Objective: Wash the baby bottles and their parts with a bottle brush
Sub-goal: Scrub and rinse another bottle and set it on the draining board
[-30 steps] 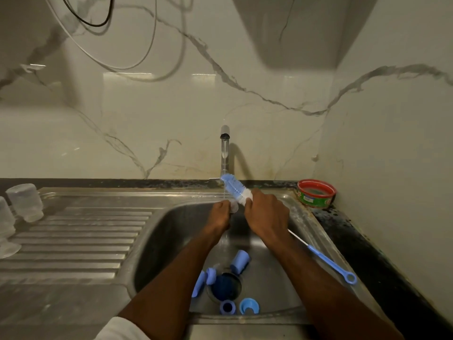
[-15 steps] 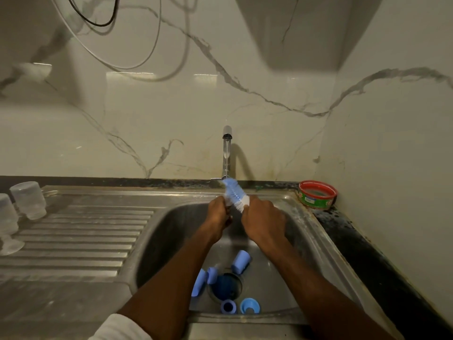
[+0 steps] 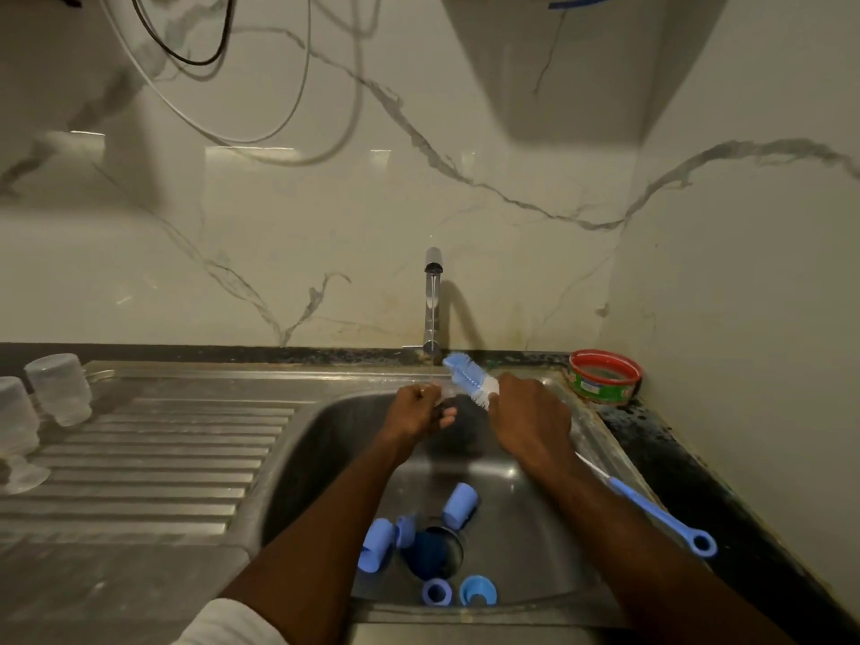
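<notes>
Over the sink [image 3: 577, 481], the right hand [image 3: 530, 418] has its fingers clamped on the bottle brush [image 3: 470, 379], bristles up by the tap [image 3: 433, 309]. The left hand [image 3: 416, 412] pinches a small clear part under the running water; blue bottle parts [image 3: 458, 505] lie around the drain

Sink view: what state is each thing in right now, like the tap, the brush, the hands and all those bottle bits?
Tap: running, thin stream.
Brush: gripped near the bristles, head up by the stream.
Right hand: grips the brush.
Left hand: holds a small clear part under the water.
Blue parts: lying loose in the sink around the drain.
Clear bottles: upside down on the drainboard.
Red tub: open, on the counter.
</notes>
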A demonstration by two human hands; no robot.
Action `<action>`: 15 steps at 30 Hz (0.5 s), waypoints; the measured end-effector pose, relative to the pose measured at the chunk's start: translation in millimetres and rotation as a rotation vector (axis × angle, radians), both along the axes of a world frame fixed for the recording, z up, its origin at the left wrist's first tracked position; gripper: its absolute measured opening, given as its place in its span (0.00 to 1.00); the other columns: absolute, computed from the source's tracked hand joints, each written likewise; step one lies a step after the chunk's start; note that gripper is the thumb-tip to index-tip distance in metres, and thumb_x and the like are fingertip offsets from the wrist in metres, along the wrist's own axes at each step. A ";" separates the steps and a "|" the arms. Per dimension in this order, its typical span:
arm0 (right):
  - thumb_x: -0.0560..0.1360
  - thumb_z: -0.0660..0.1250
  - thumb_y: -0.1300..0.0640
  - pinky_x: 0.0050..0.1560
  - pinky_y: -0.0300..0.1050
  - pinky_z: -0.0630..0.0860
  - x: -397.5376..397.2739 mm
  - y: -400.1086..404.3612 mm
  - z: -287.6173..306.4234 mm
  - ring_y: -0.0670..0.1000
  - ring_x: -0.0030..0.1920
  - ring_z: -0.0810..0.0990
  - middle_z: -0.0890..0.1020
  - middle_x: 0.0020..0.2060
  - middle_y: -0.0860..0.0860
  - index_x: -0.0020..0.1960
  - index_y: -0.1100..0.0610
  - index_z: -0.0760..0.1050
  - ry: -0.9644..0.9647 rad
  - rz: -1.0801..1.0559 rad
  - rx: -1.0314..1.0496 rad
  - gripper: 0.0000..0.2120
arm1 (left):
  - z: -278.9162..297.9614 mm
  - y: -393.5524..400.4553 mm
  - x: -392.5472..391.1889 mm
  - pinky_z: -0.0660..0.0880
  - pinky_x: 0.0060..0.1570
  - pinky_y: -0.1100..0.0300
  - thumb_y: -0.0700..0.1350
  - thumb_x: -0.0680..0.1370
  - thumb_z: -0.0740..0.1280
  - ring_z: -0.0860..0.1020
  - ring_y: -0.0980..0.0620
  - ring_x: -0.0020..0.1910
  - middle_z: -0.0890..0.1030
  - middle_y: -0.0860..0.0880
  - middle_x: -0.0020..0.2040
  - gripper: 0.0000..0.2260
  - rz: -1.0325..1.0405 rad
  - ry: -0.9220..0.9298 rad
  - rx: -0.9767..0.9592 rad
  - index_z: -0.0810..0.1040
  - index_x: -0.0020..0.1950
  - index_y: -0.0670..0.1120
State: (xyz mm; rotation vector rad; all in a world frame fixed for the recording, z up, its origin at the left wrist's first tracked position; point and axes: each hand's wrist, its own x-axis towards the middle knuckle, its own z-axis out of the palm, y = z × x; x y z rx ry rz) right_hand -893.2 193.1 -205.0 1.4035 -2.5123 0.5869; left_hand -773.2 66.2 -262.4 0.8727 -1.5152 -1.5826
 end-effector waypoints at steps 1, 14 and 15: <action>0.78 0.66 0.47 0.41 0.46 0.68 -2.2 1.5 -1.5 0.53 0.51 0.80 0.81 0.54 0.52 0.61 0.50 0.74 0.015 0.018 0.021 0.14 | -2.1 -3.5 1.3 0.82 0.53 0.51 0.47 0.84 0.64 0.84 0.46 0.49 0.84 0.40 0.51 0.12 0.001 -0.066 -0.077 0.80 0.57 0.40; 0.79 0.65 0.45 0.45 0.48 0.77 -32.5 13.1 -22.3 0.53 0.49 0.81 0.82 0.53 0.51 0.61 0.49 0.74 0.037 0.058 -0.019 0.13 | -1.1 -11.0 6.9 0.77 0.47 0.62 0.44 0.77 0.74 0.81 0.53 0.45 0.83 0.48 0.45 0.07 0.293 -0.353 -0.617 0.80 0.52 0.44; 0.79 0.65 0.46 0.45 0.49 0.77 -31.6 12.3 -23.3 0.53 0.49 0.81 0.82 0.52 0.51 0.60 0.49 0.74 0.031 0.066 -0.021 0.13 | -0.9 -10.0 6.7 0.76 0.47 0.63 0.44 0.77 0.74 0.81 0.54 0.45 0.83 0.48 0.46 0.07 0.281 -0.348 -0.637 0.80 0.53 0.44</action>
